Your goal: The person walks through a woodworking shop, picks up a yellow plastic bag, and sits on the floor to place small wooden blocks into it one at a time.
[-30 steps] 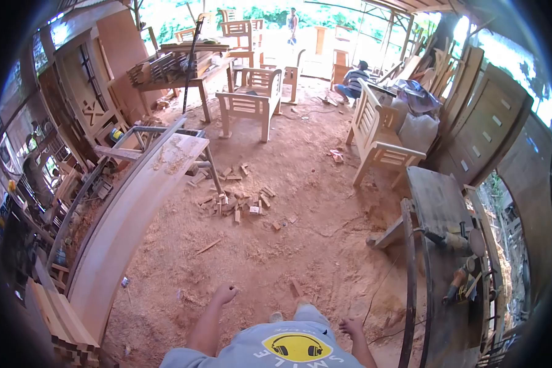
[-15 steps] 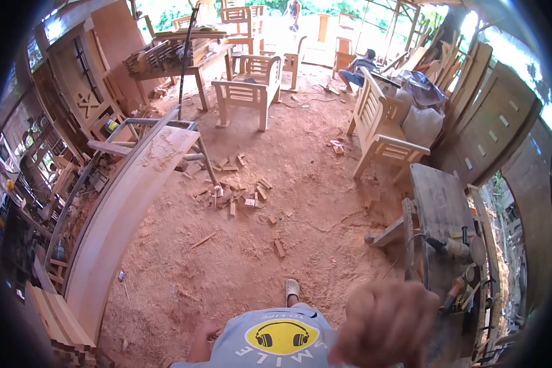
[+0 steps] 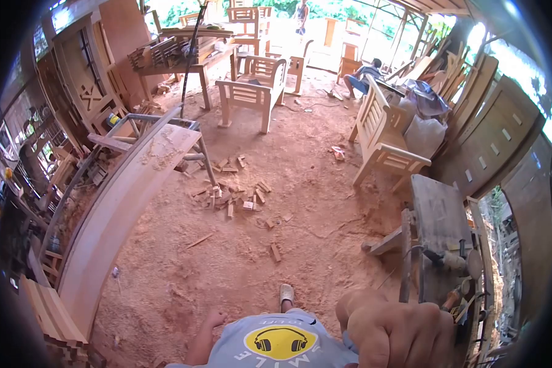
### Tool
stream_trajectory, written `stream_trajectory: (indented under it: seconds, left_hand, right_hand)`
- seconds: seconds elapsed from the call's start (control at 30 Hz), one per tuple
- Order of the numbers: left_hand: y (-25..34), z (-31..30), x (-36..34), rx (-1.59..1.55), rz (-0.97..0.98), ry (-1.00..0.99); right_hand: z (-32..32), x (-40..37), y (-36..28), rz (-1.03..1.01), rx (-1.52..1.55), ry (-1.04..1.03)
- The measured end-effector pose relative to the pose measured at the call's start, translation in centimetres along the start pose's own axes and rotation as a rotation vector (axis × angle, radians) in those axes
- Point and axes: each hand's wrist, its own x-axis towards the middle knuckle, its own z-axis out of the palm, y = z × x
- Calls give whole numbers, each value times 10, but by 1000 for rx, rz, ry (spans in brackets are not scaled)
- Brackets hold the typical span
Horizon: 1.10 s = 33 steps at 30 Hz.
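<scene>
The floor (image 3: 325, 233) is the widest thing here, strewn with shavings that may slide underfoot, so short, flat steps would serve best. To the left runs a long board (image 3: 113, 227), well apart from the hands, its edge worth giving room in passing. To the right stands the table (image 3: 438, 211), partly covered in view by the right hand (image 3: 398, 331), which hangs large near the camera, knuckles up and fingers folded down; its palm is hidden, so I cannot tell whether it grips anything. The left hand (image 3: 215, 319) is near the shirt (image 3: 227, 345), small and soft in outline, and how its fingers stand cannot be made out. Ahead of the shirt one shoe (image 3: 286, 293) is on the floor. On the table lie a grinder (image 3: 448, 262) and an orange-handled tool (image 3: 452, 299), nearest the right hand in view; knuckles are best kept off both. Offcuts (image 3: 249, 204) lie scattered farther ahead, and a lone block (image 3: 275, 252) nearer the shoe is worth stepping around
</scene>
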Motion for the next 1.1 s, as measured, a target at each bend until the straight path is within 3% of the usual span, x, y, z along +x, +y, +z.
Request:
stream_trajectory:
  seconds: [0.17, 0.37, 0.5, 0.73, 0.8, 0.87, 1.0, 1.1]
  left_hand:
    - [21, -16, -25, 133, -89, -58]
    - [-11, -21, -22, 22, -140, -56]
    - [-5, -30, -36, 97, -171, -50]
    - [-16, -13, -36, 38, -148, -10]
    - [-23, -3, -26, 89, -146, -18]
    - [-24, 4, -23, 2, -145, -2]
    - [-20, 14, -27, 41, -140, 58]
    - [-36, 31, -10, 83, -88, 52]
  right_hand:
    - [-7, 12, 12, -120, -23, -39]
    - [-14, 12, 14, -52, 33, -106]
    - [-8, 2, 5, 53, 67, 4]
    - [-6, -2, 22, -141, 50, 139]
    - [-15, -3, 25, -114, 66, 69]
    - [-44, 1, 28, 16, 119, -128]
    - [-74, -81, 67, 408, -7, 53]
    - [-101, -189, 112, 863, -251, 155]
